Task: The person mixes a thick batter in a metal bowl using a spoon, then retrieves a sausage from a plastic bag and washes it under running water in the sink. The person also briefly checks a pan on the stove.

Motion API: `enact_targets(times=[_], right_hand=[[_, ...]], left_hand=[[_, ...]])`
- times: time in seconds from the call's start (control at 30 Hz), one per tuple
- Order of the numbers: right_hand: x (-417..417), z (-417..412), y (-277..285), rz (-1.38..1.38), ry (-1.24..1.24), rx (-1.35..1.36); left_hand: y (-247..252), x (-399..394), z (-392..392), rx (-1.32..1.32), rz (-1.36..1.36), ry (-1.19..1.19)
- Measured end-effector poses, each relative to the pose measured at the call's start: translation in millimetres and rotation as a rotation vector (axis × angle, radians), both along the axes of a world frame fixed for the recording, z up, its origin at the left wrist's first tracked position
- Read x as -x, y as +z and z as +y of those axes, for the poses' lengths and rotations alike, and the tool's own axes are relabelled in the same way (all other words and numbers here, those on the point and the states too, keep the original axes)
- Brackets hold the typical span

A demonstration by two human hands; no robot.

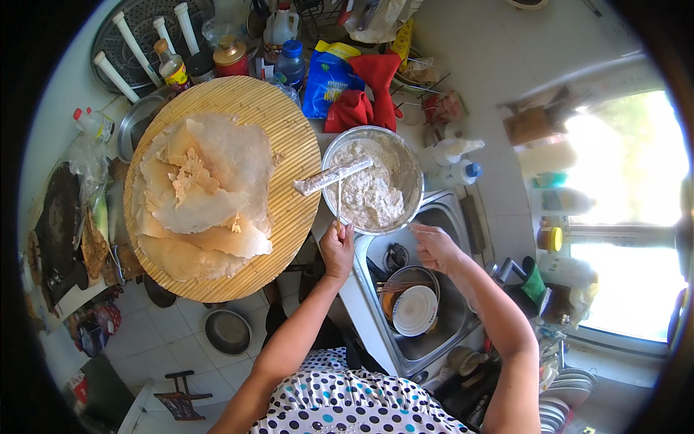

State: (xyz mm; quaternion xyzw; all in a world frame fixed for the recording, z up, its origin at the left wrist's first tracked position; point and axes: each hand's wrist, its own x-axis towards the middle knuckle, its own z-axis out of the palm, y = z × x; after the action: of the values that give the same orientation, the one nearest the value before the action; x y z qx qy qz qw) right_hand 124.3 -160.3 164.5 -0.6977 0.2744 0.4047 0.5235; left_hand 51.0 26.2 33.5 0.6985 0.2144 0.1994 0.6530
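A metal bowl (pixel 416 187) holds thick, pale, lumpy batter (pixel 374 198). My left hand (pixel 337 250), at the bowl's near rim, grips a thin stick (pixel 340 200), probably a chopstick; its far part is coated pale. Across the bowl's left rim lies a flat, batter-smeared scraper (pixel 332 176), which the stick's tip meets or overlaps. My right hand (pixel 436 249) hangs above the sink, just off the bowl, its fingers loosely bent and nothing visible in them. Left of the bowl, thin, browned flatbread sheets (pixel 217 163) lie piled and torn on a round slatted tray (pixel 295 130).
The steel sink (pixel 455 325) holds a white bowl (pixel 415 310), chopsticks (pixel 398 287) and a pan. Behind the bowl are a red cloth (pixel 379 81), a blue packet (pixel 332 81) and several bottles. Plates (pixel 566 388) stand at lower right; a pan (pixel 227 332) sits on the tiled floor.
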Motion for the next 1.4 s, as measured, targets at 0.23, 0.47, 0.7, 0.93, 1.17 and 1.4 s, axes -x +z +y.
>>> enact_targets(times=[0.23,0.47,0.7,0.93,1.17,1.4], right_hand=[[31.9,29.8,-10.5,0.508,-0.681,-0.728],[52.8,41.1,-7.8,0.463,-0.853,-1.183],[36.6,38.2,22.9,0.243,-0.761,-1.084],[27.0,61.4,65.9,-0.203,-0.492,-0.621],[36.4,51.3,-23.3,-1.112,0.279,0.343],[36.3,42.2,2.8,-0.892,0.592,0.512]], left_hand=[[8.6,1.0,5.1,-0.001,0.005,-0.025],[-4.7,2.5,-1.0,0.125,0.002,0.049],[6.1,3.2,-1.4,0.087,0.042,0.077],[6.5,4.4,0.4,0.14,0.044,0.096],[3.3,3.2,2.5,0.146,0.003,0.067],[-2.3,0.3,3.6,0.054,-0.011,0.075]])
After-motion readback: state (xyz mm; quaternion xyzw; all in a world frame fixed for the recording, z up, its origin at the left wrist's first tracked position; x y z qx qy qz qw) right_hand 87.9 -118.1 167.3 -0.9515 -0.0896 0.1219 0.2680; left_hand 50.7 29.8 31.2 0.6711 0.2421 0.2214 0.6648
